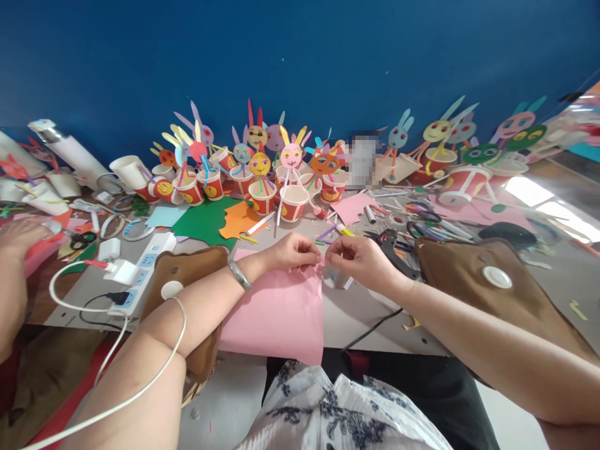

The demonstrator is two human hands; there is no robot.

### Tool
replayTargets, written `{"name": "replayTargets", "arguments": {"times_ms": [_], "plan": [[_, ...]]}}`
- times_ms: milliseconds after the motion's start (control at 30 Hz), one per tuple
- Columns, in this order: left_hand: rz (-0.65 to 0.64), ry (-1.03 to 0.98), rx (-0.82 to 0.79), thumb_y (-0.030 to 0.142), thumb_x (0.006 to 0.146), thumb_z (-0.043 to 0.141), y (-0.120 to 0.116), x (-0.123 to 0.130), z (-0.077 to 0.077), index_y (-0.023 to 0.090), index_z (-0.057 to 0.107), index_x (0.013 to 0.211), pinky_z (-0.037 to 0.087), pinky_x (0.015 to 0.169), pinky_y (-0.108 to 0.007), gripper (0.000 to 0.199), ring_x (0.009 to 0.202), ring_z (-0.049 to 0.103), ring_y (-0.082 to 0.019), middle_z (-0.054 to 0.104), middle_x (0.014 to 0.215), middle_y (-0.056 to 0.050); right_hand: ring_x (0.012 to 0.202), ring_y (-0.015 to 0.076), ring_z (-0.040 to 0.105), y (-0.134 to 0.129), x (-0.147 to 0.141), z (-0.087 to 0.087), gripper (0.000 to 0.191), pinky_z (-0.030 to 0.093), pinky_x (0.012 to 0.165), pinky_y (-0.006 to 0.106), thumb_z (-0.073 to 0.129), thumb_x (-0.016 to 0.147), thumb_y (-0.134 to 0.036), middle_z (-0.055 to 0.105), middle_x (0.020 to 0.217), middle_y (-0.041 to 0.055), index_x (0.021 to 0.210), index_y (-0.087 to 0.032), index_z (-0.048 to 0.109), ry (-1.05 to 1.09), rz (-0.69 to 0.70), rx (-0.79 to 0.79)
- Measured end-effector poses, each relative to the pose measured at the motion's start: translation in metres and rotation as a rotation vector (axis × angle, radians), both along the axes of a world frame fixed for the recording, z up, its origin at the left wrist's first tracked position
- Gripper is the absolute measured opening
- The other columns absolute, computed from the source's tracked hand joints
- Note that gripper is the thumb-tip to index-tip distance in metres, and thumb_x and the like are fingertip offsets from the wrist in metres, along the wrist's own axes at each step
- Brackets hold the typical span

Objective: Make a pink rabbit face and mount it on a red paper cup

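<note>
In front of me a large pink paper sheet [276,306] lies over the near edge of the table. My left hand [297,253], wearing a grey bangle [239,275] at the wrist, is closed in a pinch on the sheet's upper right corner. Close beside it my right hand [354,261] is also closed, its fingertips pinching a small bit of pink paper at that corner. The exact hold is partly hidden by the fingers. Beyond the hands stands a red and white paper cup [294,203] with a pink rabbit-faced paper figure [293,156].
Paper cups with animal figures line the blue wall [300,56]. Green paper [209,222], orange paper [241,222], pliers [392,250] and scissors lie around. A power strip [145,275] and brown hot-water bags [497,281] flank me. Another person's hand [23,237] is at left.
</note>
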State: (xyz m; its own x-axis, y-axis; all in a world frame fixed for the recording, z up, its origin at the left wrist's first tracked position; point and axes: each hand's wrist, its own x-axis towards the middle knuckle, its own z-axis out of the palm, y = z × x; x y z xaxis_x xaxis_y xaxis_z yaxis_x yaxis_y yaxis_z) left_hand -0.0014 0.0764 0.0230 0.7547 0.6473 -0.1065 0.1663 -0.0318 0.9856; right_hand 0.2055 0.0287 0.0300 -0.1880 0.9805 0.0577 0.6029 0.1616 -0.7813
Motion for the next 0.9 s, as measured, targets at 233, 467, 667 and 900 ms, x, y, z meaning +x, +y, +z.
{"name": "replayTargets", "arguments": {"times_ms": [233,467,667,900], "plan": [[-0.001,0.040,0.080,0.042,0.076,0.074,0.002,0.001,-0.007,0.009,0.072,0.075,0.032,0.048,-0.020,0.034,0.050,0.046,-0.007,0.057,0.058,0.000,0.049,0.0104,0.051,0.005,0.002,-0.002,0.013,0.035,0.046,0.022,0.063,0.071,-0.029,0.061,0.059,0.0000,0.068,-0.017,0.066,0.057,0.057,-0.119],[-0.041,0.084,0.175,0.037,0.087,0.068,0.003,0.000,-0.013,0.008,0.074,0.091,0.041,0.055,-0.021,0.030,0.057,0.053,-0.009,0.067,0.073,-0.004,0.052,0.0113,0.048,0.008,0.008,0.000,0.014,0.036,0.050,0.024,0.060,0.077,-0.033,0.056,0.057,-0.0019,0.072,-0.020,0.061,-0.011,0.063,-0.069],[-0.241,0.284,0.698,0.007,0.081,0.061,0.005,-0.002,-0.012,0.013,0.076,0.099,0.047,0.073,-0.021,0.024,0.079,0.064,-0.013,0.073,0.098,-0.007,0.072,0.0181,0.065,0.001,0.009,-0.012,0.027,0.048,0.065,0.028,0.064,0.084,-0.046,0.063,0.071,0.0009,0.080,-0.022,0.054,0.282,-0.032,-0.188],[-0.284,0.472,0.768,0.013,0.088,0.057,0.000,-0.008,0.003,0.016,0.075,0.097,0.046,0.074,-0.025,0.020,0.080,0.066,-0.015,0.074,0.090,-0.005,0.060,0.0120,0.055,-0.022,-0.003,-0.014,0.036,0.042,0.054,0.025,0.068,0.084,-0.054,0.067,0.075,0.0009,0.081,-0.022,0.051,0.367,0.034,-0.391]]}}
